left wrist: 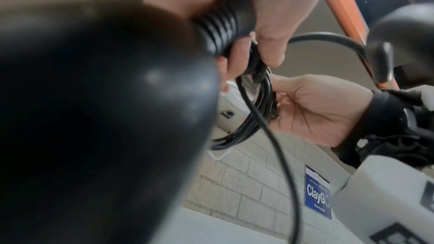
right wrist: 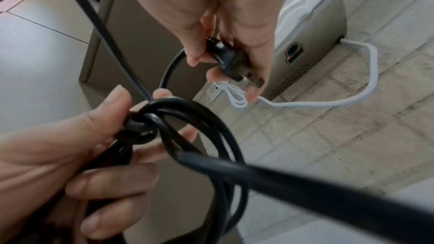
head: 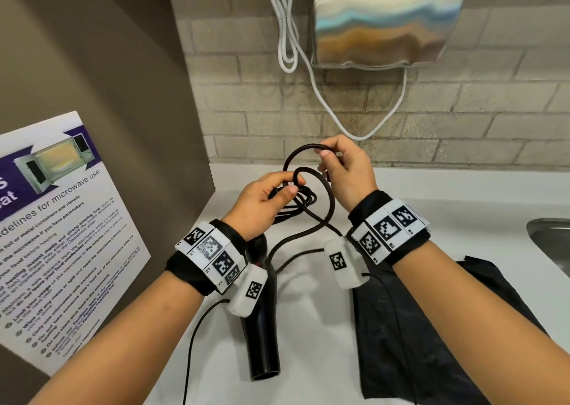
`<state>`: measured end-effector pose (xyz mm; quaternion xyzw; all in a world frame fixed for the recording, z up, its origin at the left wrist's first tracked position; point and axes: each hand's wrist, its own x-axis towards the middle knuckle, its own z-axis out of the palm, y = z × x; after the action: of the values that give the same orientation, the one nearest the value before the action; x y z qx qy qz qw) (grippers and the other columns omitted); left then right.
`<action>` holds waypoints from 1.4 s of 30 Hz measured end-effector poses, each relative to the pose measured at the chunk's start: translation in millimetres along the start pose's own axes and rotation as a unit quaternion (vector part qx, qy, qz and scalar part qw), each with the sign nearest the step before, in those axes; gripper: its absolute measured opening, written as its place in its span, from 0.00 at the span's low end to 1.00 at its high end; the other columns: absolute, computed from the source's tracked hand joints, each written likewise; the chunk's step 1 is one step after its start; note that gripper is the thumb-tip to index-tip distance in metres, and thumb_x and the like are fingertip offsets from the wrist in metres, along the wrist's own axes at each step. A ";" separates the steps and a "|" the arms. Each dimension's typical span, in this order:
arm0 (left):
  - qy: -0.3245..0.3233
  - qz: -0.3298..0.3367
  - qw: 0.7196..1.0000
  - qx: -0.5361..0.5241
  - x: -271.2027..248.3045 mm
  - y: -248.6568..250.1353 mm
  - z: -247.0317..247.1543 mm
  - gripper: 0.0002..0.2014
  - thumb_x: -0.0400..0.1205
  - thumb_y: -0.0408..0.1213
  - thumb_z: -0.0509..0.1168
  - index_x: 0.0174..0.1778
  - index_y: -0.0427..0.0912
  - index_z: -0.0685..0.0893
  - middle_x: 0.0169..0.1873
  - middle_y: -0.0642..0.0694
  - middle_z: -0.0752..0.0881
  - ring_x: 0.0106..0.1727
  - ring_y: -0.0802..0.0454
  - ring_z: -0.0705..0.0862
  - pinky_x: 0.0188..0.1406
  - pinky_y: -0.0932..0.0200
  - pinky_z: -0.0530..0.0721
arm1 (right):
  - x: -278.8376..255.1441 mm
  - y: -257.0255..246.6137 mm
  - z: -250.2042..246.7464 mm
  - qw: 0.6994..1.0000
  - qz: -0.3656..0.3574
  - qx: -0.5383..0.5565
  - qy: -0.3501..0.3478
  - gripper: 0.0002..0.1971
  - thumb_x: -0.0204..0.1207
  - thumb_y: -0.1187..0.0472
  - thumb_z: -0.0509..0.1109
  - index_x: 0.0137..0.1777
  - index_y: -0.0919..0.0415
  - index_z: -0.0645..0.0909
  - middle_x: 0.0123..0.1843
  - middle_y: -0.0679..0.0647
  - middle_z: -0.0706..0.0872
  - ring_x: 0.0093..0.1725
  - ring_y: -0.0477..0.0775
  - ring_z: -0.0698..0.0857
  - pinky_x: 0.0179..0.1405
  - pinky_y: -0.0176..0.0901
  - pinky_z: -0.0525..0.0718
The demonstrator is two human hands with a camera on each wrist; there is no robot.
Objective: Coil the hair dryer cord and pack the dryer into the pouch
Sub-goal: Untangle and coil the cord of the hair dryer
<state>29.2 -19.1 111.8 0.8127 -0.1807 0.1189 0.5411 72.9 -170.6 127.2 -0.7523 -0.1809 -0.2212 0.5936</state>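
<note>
My left hand (head: 271,195) grips a bundle of black cord loops (right wrist: 211,118) above the white counter (head: 462,195); the ribbed collar (left wrist: 225,23) at the cord's dryer end lies against its palm. Just right of it, my right hand (head: 339,164) pinches the black plug (right wrist: 229,58), with a free loop of cord (head: 330,201) arcing between the two hands. The black hair dryer (head: 262,336) lies on the counter below my left wrist, nozzle toward me. A flat black pouch (head: 447,312) lies under my right forearm.
A steel hand dryer (head: 385,19) hangs on the brick wall with its white cable (head: 290,34) looping down behind my hands. A sink rim (head: 549,235) shows at the right edge. A microwave-use poster (head: 55,219) covers the brown panel on the left.
</note>
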 end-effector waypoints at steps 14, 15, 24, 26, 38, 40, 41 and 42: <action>0.046 -0.045 0.990 -0.122 0.8 -9.4 -11.9 0.10 0.86 0.33 0.52 0.56 0.42 0.77 0.17 0.60 0.78 0.16 0.64 0.61 0.19 0.67 0.64 | -2.9 69.8 -40.4 0.964 0.167 -0.207 -0.012 0.11 0.79 0.69 0.57 0.51 0.67 0.82 0.47 0.63 0.85 0.44 0.59 0.80 0.42 0.37 0.74; 0.047 -0.046 0.990 -0.128 1.0 -10.3 -11.3 0.10 0.86 0.33 0.52 0.55 0.42 0.78 0.19 0.60 0.79 0.17 0.64 0.61 0.20 0.65 0.64 | -3.9 82.7 -46.2 0.952 0.195 -0.234 -0.021 0.12 0.79 0.69 0.57 0.51 0.67 0.83 0.50 0.66 0.86 0.46 0.63 0.81 0.45 0.42 0.76; 0.061 -0.069 0.977 -0.192 2.2 -18.9 -15.7 0.11 0.83 0.43 0.57 0.43 0.57 0.86 0.33 0.42 0.74 0.20 0.58 0.60 0.23 0.61 0.62 | -32.0 137.4 -83.0 0.759 0.346 -0.518 -0.190 0.15 0.80 0.67 0.55 0.62 0.64 0.77 0.63 0.64 0.82 0.62 0.64 0.80 0.60 0.49 0.75; 0.050 -0.079 0.977 -0.193 4.0 -18.3 -13.9 0.13 0.85 0.40 0.55 0.44 0.55 0.85 0.31 0.51 0.80 0.19 0.59 0.60 0.22 0.64 0.63 | -33.7 127.1 -66.8 0.695 0.345 -0.584 -0.238 0.16 0.77 0.65 0.56 0.64 0.59 0.76 0.65 0.59 0.80 0.66 0.62 0.77 0.68 0.55 0.68; -0.006 -0.092 0.982 -0.166 5.8 -11.4 -12.4 0.10 0.85 0.39 0.52 0.50 0.48 0.79 0.36 0.38 0.69 0.17 0.62 0.61 0.18 0.64 0.59 | -32.7 57.3 23.8 0.928 0.157 0.077 -0.330 0.24 0.75 0.84 0.52 0.69 0.70 0.71 0.39 0.35 0.85 0.35 0.29 0.78 0.41 0.25 0.72; -0.007 -0.095 0.981 -0.168 4.9 -11.6 -13.9 0.10 0.85 0.37 0.52 0.50 0.46 0.79 0.26 0.43 0.70 0.16 0.62 0.61 0.17 0.64 0.59 | -32.7 59.6 25.6 0.928 0.136 0.043 -0.346 0.21 0.74 0.84 0.53 0.56 0.63 0.79 0.46 0.42 0.83 0.42 0.26 0.81 0.49 0.24 0.75; -0.006 -0.095 0.981 -0.167 4.7 -11.9 -14.8 0.10 0.85 0.37 0.52 0.50 0.46 0.79 0.23 0.46 0.71 0.17 0.62 0.60 0.18 0.64 0.59 | -32.5 60.7 26.1 0.931 0.108 0.020 -0.349 0.20 0.75 0.83 0.55 0.48 0.58 0.79 0.47 0.44 0.83 0.45 0.27 0.82 0.55 0.26 0.76; -0.005 -0.095 0.981 -0.168 4.5 -12.6 -15.5 0.10 0.85 0.37 0.52 0.50 0.46 0.79 0.25 0.44 0.72 0.17 0.61 0.60 0.18 0.65 0.59 | -31.6 62.2 26.0 0.934 0.088 0.004 -0.346 0.20 0.75 0.81 0.57 0.44 0.54 0.79 0.46 0.45 0.83 0.47 0.30 0.83 0.59 0.31 0.77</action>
<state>38.7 -1.2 108.9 0.7245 -0.1228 0.0306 0.6776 82.8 -160.0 54.2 -0.7930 -0.3085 0.1067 0.5144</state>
